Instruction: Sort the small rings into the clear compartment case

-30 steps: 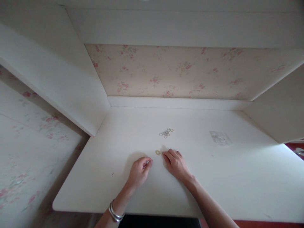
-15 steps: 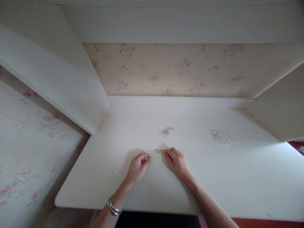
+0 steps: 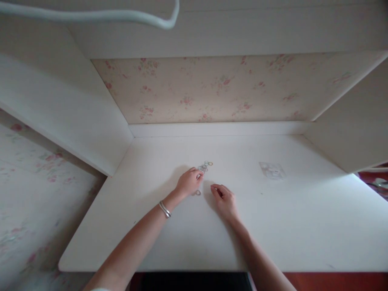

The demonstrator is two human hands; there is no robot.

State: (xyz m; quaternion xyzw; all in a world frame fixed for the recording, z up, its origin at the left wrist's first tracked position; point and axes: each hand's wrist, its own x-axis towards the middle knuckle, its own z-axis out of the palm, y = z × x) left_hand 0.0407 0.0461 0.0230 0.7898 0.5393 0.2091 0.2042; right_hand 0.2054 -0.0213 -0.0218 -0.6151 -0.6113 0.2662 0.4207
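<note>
A small cluster of thin rings [image 3: 206,163], mostly silvery with one orange-toned, lies on the white desk. My left hand [image 3: 188,182] reaches to the near edge of this cluster, thumb and fingertips pinched together. Whether a ring is between those fingertips is hidden. Just below it lies a separate ring [image 3: 198,192], with part of another showing beside it, partly covered by the left hand. My right hand [image 3: 224,200] rests on the desk to the right of these, its fingers curled closed with nothing visible in them. A silver bangle [image 3: 165,209] circles my left wrist.
A clear plastic bag [image 3: 272,170] lies on the desk [image 3: 303,226] to the right. White panels stand at the left [image 3: 69,109] and right [image 3: 348,121]. A pale cable [image 3: 91,16] crosses the top left, close to the camera.
My left hand has moved forward and right to the ring cluster. My right hand has come away from the small near rings. The view has shifted, and a cable has appeared above.
</note>
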